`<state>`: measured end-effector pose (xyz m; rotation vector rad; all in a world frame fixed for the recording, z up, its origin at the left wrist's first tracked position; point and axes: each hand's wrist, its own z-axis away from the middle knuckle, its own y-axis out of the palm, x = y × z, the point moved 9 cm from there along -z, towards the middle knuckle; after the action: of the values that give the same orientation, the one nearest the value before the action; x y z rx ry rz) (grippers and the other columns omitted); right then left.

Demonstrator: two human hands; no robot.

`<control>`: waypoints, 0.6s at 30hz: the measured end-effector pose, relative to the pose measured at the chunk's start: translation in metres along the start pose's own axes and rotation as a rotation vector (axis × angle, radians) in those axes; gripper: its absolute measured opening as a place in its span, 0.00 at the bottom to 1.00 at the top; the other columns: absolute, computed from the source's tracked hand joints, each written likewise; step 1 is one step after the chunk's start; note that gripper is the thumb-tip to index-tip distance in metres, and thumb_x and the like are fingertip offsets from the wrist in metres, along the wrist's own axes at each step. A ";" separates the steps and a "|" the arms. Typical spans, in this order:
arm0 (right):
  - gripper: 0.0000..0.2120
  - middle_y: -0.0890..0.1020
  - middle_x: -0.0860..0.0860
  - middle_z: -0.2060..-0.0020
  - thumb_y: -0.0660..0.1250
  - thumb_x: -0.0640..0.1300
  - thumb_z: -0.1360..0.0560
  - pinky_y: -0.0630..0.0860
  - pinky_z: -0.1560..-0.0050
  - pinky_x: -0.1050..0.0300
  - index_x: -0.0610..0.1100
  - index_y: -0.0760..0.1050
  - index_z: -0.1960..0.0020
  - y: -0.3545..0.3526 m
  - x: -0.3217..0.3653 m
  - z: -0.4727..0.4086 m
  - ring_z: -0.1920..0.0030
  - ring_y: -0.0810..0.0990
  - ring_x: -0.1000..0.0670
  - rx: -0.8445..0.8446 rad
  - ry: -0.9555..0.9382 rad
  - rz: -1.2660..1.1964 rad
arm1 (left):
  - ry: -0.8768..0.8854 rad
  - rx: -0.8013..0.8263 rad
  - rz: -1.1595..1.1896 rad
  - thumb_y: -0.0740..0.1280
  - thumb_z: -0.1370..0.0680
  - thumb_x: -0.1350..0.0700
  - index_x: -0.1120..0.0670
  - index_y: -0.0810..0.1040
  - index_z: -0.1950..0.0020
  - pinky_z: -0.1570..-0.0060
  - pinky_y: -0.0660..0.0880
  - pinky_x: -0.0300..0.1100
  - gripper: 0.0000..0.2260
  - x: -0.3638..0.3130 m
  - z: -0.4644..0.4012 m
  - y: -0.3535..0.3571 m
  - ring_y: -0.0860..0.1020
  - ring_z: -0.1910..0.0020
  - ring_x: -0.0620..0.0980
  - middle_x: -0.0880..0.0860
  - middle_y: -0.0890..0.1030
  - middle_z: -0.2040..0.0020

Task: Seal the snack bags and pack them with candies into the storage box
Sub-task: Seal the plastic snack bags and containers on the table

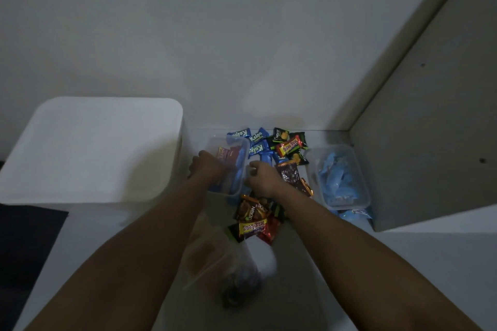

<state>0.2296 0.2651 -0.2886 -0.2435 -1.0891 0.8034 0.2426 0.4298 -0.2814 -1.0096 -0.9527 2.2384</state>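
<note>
2 clear tubs: left tub (pixel 243 148) holds red and blue packets; right tub (pixel 361 191) holds pale-blue ones. Left hand (pixel 207 166) reaches inside — finger state unclear; right hand (pixel 262 179) curled at the rim.

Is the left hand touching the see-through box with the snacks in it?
Touching. The head view shows the left hand reaching over the clear box's near rim, its fingers down inside.
</note>
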 end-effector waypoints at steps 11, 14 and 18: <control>0.18 0.79 0.42 0.42 0.66 0.38 0.25 0.80 0.45 0.44 0.38 0.71 0.35 -0.002 -0.024 -0.002 0.45 0.80 0.42 -0.061 0.091 -0.086 | 0.116 0.059 0.013 0.72 0.28 0.46 0.62 0.78 0.42 0.60 0.71 0.41 0.22 -0.002 0.006 0.021 0.77 0.56 0.53 0.56 0.78 0.53; 0.21 0.78 0.43 0.40 0.68 0.36 0.27 0.78 0.41 0.45 0.40 0.71 0.34 -0.013 -0.033 0.003 0.42 0.78 0.43 -0.061 0.112 -0.090 | 0.132 0.079 0.027 0.72 0.28 0.47 0.61 0.78 0.43 0.61 0.72 0.40 0.21 -0.003 0.005 0.030 0.77 0.59 0.50 0.53 0.78 0.55; 0.18 0.81 0.45 0.42 0.68 0.38 0.27 0.76 0.43 0.53 0.42 0.75 0.38 -0.060 -0.047 0.016 0.43 0.79 0.45 -0.246 0.113 0.002 | 0.133 0.014 -0.157 0.70 0.31 0.40 0.58 0.71 0.36 0.42 0.74 0.53 0.31 -0.018 0.014 0.031 0.74 0.42 0.58 0.58 0.74 0.40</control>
<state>0.2333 0.1876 -0.2804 -0.4917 -1.0805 0.6482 0.2374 0.3927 -0.2902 -1.0264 -0.9243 2.0210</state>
